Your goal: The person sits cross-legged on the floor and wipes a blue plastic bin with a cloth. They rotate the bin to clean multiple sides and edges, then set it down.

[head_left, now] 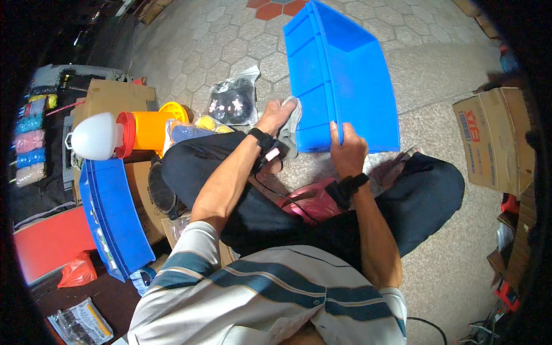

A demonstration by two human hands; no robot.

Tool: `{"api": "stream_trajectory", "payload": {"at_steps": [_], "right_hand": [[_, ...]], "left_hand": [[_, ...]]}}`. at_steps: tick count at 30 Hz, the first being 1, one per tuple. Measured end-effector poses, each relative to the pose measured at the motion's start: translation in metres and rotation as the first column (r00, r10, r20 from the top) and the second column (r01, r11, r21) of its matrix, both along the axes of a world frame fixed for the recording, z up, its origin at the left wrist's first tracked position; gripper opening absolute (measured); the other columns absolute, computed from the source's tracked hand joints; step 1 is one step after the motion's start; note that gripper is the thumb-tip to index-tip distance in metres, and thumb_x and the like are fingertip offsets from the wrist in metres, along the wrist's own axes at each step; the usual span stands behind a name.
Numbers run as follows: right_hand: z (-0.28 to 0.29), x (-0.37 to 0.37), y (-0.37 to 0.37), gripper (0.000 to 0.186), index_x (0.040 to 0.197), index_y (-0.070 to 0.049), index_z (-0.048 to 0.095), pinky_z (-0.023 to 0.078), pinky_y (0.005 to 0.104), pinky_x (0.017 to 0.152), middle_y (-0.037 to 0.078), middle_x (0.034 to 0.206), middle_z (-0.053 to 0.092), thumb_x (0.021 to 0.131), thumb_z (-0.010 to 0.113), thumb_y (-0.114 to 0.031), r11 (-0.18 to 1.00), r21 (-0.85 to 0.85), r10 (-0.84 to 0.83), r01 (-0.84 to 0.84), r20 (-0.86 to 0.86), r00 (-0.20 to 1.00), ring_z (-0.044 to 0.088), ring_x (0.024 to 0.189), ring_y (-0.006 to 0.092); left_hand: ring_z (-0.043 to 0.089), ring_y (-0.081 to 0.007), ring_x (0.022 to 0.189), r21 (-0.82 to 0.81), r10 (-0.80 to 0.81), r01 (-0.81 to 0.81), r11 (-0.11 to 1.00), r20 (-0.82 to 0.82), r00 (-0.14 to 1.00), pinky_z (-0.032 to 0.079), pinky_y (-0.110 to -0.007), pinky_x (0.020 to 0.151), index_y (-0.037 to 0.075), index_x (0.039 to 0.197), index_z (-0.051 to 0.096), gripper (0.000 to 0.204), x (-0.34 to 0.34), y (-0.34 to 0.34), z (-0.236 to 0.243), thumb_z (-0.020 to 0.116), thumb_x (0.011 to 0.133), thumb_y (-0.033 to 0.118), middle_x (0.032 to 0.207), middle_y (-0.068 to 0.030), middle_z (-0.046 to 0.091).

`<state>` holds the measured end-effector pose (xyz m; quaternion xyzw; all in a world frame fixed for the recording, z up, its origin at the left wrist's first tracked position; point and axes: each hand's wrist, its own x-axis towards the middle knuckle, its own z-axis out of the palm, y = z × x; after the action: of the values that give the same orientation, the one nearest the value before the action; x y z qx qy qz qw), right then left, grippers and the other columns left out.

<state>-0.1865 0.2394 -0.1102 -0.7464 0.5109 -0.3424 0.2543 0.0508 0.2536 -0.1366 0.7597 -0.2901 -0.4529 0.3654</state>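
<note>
A blue plastic bin (368, 86) stands tipped on its side before my crossed legs, its hollow facing right. My right hand (349, 152) is closed on the bin's near edge, thumb lying along the rim. Against the bin's ribbed outer left wall, my left hand (276, 117) grips a grey cloth (292, 127), which hangs down from the fingers. Part of the cloth is hidden behind that hand. Below, between my legs, sits something pink (313, 201), partly covered by my right wrist; its kind I cannot make out.
Left of the bin lie a clear bag with black contents (233, 103) and a yellow container (148, 131) beside a white-domed jug (95, 136). Another blue bin (112, 218) stands at my left. A cardboard box (491, 138) is on the right, over stone-patterned floor (428, 109).
</note>
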Motion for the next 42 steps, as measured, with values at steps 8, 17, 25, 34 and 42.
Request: {"api": "stream_trajectory", "payload": {"at_steps": [8,17,25,34,42], "right_hand": [[-0.001,0.001,0.002,0.035,0.078,-0.007,0.058,0.045,0.0548,0.055,0.020,0.060,0.060,0.097,0.064,-0.037,0.998,0.033,0.060,-0.059,-0.045,0.997,0.062,0.058,0.0427],[0.004,-0.005,0.004,0.039,0.075,-0.008,0.056,0.043,0.0552,0.056,0.018,0.063,0.061,0.097,0.063,-0.039,0.996,0.051,0.073,-0.069,-0.095,0.993,0.063,0.063,0.0429],[0.001,-0.011,0.006,0.038,0.076,-0.008,0.057,0.044,0.0544,0.057,0.018,0.063,0.061,0.098,0.062,-0.038,0.995,0.037,0.090,-0.088,-0.068,0.994,0.063,0.063,0.0427],[0.002,-0.012,0.006,0.037,0.076,-0.004,0.057,0.041,0.0532,0.053,0.024,0.063,0.057,0.098,0.065,-0.034,0.998,0.022,0.054,-0.054,-0.020,0.998,0.059,0.060,0.0459],[0.001,-0.013,0.005,0.036,0.076,-0.004,0.056,0.041,0.0510,0.051,0.023,0.063,0.056,0.096,0.069,-0.031,0.998,0.035,0.052,-0.052,0.005,0.999,0.058,0.059,0.0456]], "left_hand": [[0.062,-0.0172,0.083,0.062,-0.070,0.055,0.997,0.273,0.959,0.051,-0.034,0.072,-0.009,0.105,0.069,0.037,0.003,-0.012,-0.018,0.069,0.088,0.024,0.092,-0.0125,0.069],[0.063,-0.0259,0.114,0.178,-0.087,0.137,0.974,-0.265,0.960,0.050,-0.041,0.097,-0.001,0.117,0.069,0.033,0.040,-0.011,-0.079,0.066,0.093,0.022,0.117,-0.0159,0.070],[0.049,-0.0283,0.134,0.510,-0.253,0.304,0.805,-0.167,0.953,0.046,-0.037,0.105,-0.005,0.142,0.051,0.076,0.016,0.030,-0.024,0.068,0.092,0.051,0.143,-0.0221,0.053],[0.072,-0.0215,0.097,0.207,0.025,0.112,0.972,-0.563,0.826,0.059,-0.031,0.082,-0.001,0.129,0.061,0.052,0.015,0.038,0.012,0.060,0.102,0.044,0.118,-0.0136,0.072],[0.060,-0.0265,0.120,0.184,-0.199,0.234,0.955,-0.192,0.961,0.050,-0.035,0.098,-0.001,0.124,0.065,0.062,0.005,0.038,0.000,0.072,0.090,0.050,0.121,-0.0165,0.069]]}}
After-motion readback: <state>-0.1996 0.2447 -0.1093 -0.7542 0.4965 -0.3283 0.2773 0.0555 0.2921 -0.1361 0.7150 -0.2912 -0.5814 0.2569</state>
